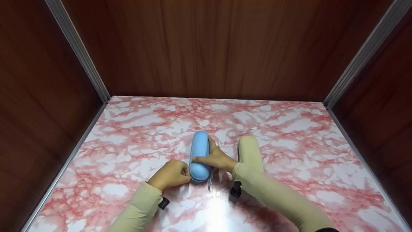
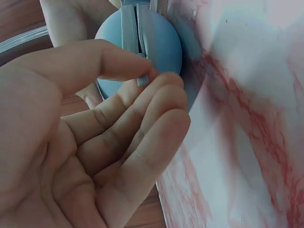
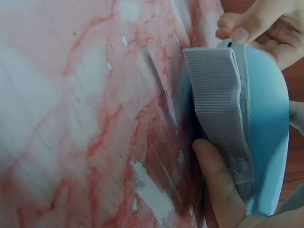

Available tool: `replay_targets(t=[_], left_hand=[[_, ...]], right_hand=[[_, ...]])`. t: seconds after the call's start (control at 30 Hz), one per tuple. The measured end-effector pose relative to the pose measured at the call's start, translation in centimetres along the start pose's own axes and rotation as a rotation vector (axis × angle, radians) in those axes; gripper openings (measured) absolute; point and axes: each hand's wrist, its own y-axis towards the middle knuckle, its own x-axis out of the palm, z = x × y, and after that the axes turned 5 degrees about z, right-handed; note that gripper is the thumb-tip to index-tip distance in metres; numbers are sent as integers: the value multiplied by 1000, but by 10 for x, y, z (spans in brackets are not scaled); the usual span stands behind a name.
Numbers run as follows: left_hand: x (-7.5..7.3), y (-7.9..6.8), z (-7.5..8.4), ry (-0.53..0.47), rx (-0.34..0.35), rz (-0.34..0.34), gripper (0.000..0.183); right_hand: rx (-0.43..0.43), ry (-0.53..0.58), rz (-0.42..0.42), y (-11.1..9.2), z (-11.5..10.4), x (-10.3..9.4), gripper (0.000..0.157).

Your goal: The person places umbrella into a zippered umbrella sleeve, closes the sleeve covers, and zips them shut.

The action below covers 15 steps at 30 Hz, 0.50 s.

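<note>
A light blue hard zip case [image 1: 200, 145] with rounded ends lies lengthwise on the tabletop. My right hand [image 1: 219, 158] grips it from the right, thumb over the top and fingers along its side. At the near end, my left hand [image 1: 172, 173] pinches the small zip pull [image 2: 142, 80] between thumb and forefinger. The left wrist view shows the zip [image 2: 139, 28] running up that rounded end, with a narrow gap between its tapes. A grey fabric strap [image 3: 213, 90] stands out from the case's side, close to my right fingers.
A beige case [image 1: 250, 149] of similar shape lies to the right, its near part hidden by my right sleeve [image 1: 270, 190]. The table [image 1: 135, 122] has a red and white marbled top. Dark wood panels [image 1: 206, 48] enclose the back and both sides.
</note>
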Motion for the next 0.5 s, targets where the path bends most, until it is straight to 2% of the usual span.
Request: replay_targets(t=[0.27, 0.5], left_hand=[[0, 0, -1, -10, 99, -32, 15], [-1, 1, 0, -38, 110, -44, 16]], right_hand=[[-67, 15, 9, -1, 1, 2, 119], [-90, -15, 19, -1, 0, 2, 116]])
